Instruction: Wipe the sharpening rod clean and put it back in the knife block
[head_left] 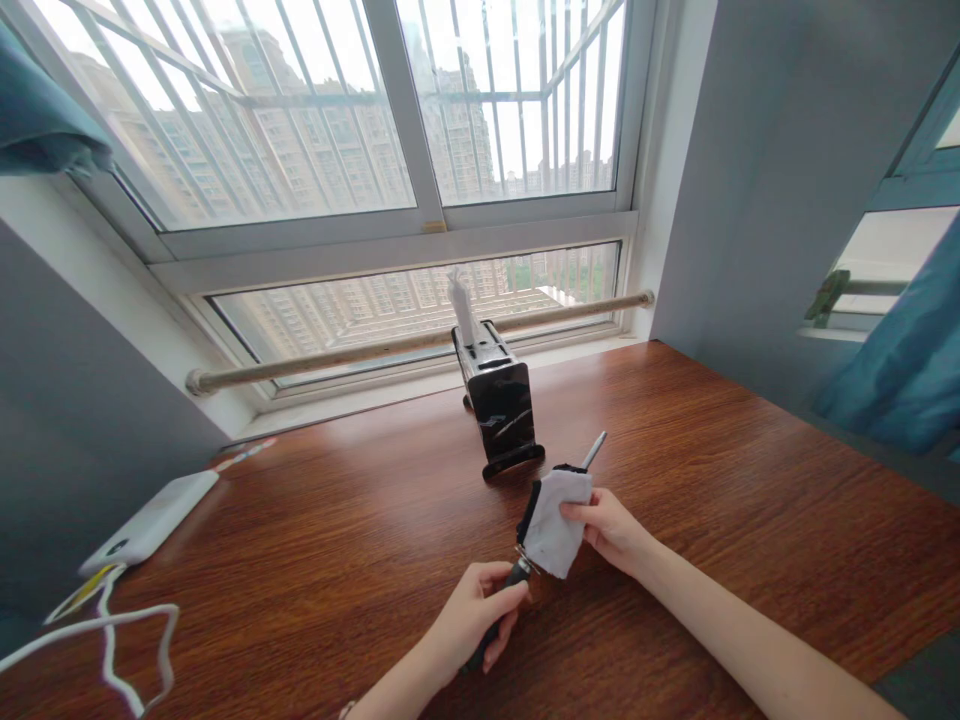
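My left hand (480, 612) is closed around the black handle (517, 573) of a tool with a metal shaft, near the table's front. Metal shows at the top of the handle, and a grey rod-like tip (596, 450) sticks out past the far side of a white cloth (556, 520). The cloth has black edging and covers the middle of the shaft. Pinching the cloth from the right is my right hand (611, 530), thumb on top and fingers behind. The exact kind of tool cannot be made out.
A black tissue box (506, 415) with a tissue (463, 310) sticking up stands just beyond my hands. At the left lie a white power bank-like device (150, 520) and a white cable (105, 620). The wooden table (337, 530) meets a barred window behind.
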